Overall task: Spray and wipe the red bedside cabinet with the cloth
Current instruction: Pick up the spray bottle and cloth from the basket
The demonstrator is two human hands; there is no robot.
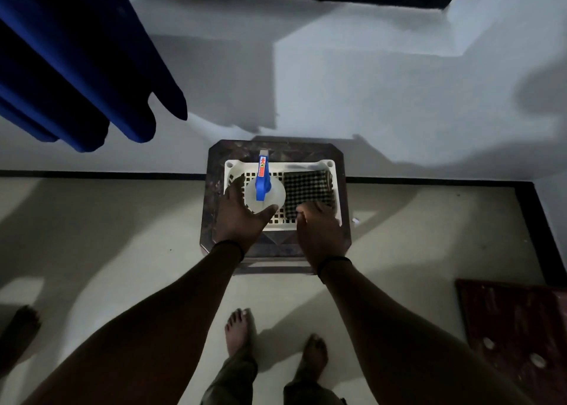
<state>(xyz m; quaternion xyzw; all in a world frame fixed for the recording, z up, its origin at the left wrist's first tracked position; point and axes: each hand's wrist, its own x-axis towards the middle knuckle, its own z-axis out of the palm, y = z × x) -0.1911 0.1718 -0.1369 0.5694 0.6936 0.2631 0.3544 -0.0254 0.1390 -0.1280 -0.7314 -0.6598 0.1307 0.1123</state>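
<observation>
Gloom invites a fumble: left hand [242, 217] wraps the spray bottle [265, 194], and the right hand [319, 232] meets the cloth [306, 189], grip unclear; the basket [330, 164] could tip.

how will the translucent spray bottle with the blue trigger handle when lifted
The translucent white plastic spray bottle looks rigid and round, so the left hand wrapping it should hold firmly. Its tall blue trigger head may make it tippy when set down. Fill level, hence weight, is unclear.
</observation>
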